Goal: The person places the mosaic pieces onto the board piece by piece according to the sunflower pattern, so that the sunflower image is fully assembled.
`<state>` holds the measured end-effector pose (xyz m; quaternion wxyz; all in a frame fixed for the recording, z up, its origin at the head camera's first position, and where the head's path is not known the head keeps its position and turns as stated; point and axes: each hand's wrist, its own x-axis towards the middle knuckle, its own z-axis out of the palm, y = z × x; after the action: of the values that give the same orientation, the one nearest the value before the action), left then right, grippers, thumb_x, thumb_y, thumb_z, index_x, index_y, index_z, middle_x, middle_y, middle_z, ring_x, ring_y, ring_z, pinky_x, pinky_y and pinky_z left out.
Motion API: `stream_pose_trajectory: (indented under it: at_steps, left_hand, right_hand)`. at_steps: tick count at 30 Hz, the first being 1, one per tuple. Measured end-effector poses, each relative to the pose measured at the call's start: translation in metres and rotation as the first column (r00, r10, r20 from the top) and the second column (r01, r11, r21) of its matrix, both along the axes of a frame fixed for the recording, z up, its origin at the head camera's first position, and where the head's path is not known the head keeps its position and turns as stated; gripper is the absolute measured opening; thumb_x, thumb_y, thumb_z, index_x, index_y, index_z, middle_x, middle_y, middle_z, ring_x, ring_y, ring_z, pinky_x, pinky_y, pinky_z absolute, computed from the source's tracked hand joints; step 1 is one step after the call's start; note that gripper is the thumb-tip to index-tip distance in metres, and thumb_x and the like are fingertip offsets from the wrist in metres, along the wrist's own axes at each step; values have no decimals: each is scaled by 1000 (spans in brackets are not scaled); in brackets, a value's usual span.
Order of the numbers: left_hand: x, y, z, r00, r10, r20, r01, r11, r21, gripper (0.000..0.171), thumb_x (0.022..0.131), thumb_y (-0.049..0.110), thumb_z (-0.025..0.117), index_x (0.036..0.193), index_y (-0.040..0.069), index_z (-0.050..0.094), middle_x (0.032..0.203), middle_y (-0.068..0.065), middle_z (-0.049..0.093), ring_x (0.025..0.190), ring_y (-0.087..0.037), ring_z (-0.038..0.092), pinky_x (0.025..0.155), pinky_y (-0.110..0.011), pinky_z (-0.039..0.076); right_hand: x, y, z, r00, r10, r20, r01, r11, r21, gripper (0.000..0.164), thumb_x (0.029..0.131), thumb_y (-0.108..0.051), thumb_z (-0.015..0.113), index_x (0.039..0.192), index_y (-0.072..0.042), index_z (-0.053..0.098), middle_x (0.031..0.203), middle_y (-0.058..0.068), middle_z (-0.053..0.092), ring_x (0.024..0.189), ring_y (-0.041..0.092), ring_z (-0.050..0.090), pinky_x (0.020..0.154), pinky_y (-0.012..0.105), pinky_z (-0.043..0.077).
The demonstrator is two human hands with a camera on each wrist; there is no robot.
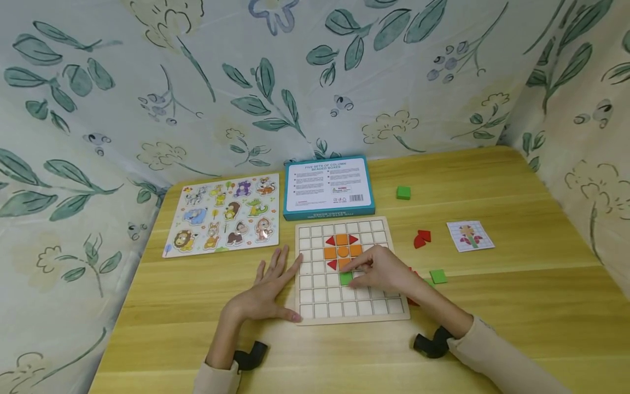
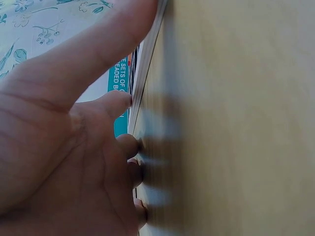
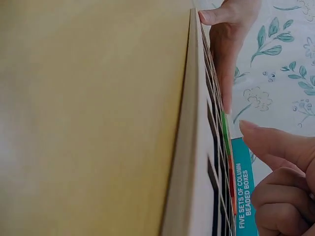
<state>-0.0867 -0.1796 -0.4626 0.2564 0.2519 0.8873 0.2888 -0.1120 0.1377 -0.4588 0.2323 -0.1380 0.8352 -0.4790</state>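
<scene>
The right hand (image 1: 381,268) has its thumb and index finger apart over opposite sides of a green square tile (image 1: 346,278), which lies on the grid board (image 1: 354,319) just beneath them; whether they pinch it, one cannot tell. The left hand (image 1: 266,295), fingers spread, touches the board's edge left of them. The tile looks light, stiff and smooth; opposite edges should give the surest hold, though its thinness leaves little to catch.

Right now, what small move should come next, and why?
Probably move the right hand away from the green tile: it appears seated in the grid board, below the orange pieces, and a loose green square lies to the board's right.
</scene>
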Motion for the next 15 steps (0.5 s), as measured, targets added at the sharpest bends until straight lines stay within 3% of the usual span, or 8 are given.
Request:
stream_pose_trajectory:
  at_steps: [4, 15]
  left_hand:
    - [0, 0, 0, 1000, 0, 2, 0, 1000, -5, 124, 80, 42, 88, 168, 16, 4, 170, -18, -27, 157, -40, -29, 123, -69, -19]
    - [1, 0, 0, 1000, 4, 9, -4, 1000, -9, 124, 80, 43, 88, 168, 17, 4, 170, -18, -26, 157, -40, -29, 123, -68, -19]
  right_hand:
    - [0, 17, 6, 1000, -12, -12, 12, 1000, 19, 25, 83, -15, 87, 108, -15, 84, 54, -4, 38, 55, 14, 33, 50, 21, 23]
    - [-8, 96, 15, 981, -153, -119, 168, 978, 124, 31, 89, -22, 82, 117, -9, 79, 64, -2, 37, 54, 11, 35, 48, 22, 27]
